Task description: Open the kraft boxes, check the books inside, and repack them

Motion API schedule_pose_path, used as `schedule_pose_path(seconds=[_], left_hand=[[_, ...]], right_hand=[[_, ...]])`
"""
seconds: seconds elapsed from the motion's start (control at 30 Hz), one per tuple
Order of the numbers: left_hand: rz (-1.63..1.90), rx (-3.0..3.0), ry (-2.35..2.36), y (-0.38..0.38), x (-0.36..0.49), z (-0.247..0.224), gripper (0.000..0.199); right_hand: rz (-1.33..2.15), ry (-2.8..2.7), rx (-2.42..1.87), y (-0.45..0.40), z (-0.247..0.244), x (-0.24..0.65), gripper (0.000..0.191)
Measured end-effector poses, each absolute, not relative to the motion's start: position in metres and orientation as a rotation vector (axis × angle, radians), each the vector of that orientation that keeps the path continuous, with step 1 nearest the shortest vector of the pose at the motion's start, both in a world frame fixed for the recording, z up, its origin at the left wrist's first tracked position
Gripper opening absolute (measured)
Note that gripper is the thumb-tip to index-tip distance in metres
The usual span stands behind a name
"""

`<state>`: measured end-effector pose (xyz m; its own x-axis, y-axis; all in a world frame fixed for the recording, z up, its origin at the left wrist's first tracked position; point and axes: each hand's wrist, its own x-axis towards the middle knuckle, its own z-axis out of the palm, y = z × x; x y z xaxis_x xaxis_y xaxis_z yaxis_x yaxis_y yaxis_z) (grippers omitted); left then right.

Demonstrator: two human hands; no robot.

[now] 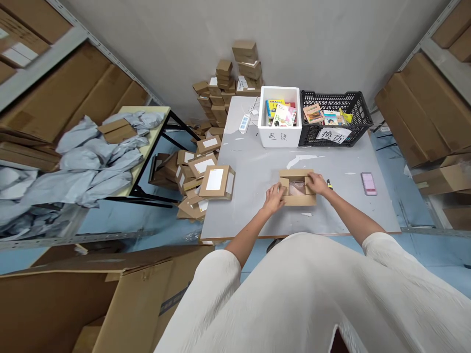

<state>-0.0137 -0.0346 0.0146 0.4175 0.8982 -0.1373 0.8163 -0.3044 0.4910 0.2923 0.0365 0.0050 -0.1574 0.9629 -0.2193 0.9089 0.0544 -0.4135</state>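
A small cardboard box (299,200) lies on the grey table in front of me with its flaps folded out. Inside it shows something pinkish in clear wrap (296,188), too small to name. My left hand (274,197) has its fingers closed on the box's left flap. On the opposite side, my right hand (317,184) grips the right flap, with fingertips over the upper corner. Just right of that hand lies a small black and yellow tool (329,184), partly hidden by my wrist.
A white bin (278,137) and a black crate (362,120), both holding books, stand at the table's (253,211) back. A phone (368,184) lies right, a labelled box (217,182) at the left edge. Stacked cartons (221,105) and grey parcels (84,159) are farther left.
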Motion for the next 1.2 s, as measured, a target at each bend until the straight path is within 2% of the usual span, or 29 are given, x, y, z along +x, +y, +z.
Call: schedule_pose_path(seconds=[0.23,0.53,0.63,0.73,0.8,0.93,1.0,1.1,1.2], left_hand=[[-0.09,2.362,1.349,-0.018,0.008,0.022,0.059],[0.151,2.356,1.704,-0.039,-0.019,0.028,0.08],[0.144,2.309,1.753,-0.035,-0.027,0.024,0.077],[0.087,2.312,1.609,-0.02,-0.03,0.021,0.075],[0.051,2.302,1.515,-0.007,-0.029,0.021,0.085],[-0.012,2.267,1.436,0.023,-0.025,0.022,0.124],[-0.064,2.262,1.385,0.035,-0.023,0.021,0.137],[-0.13,2.24,1.326,0.048,-0.022,0.017,0.146],[-0.152,2.219,1.316,0.053,-0.022,0.013,0.147]], right_hand=[[0.552,-2.286,-2.095,0.024,0.013,0.269,0.069],[0.502,-2.287,-2.177,0.018,0.021,0.256,0.065],[0.515,-2.278,-2.162,0.017,0.022,0.255,0.064],[0.535,-2.247,-2.147,0.018,0.021,0.256,0.062],[0.561,-2.226,-2.118,0.02,0.021,0.258,0.064],[0.651,-2.194,-2.017,0.023,0.022,0.27,0.075],[0.694,-2.159,-1.937,0.023,0.025,0.28,0.08],[0.688,-2.102,-1.859,0.017,0.029,0.298,0.079],[0.61,-2.056,-1.924,0.005,0.03,0.316,0.067]])
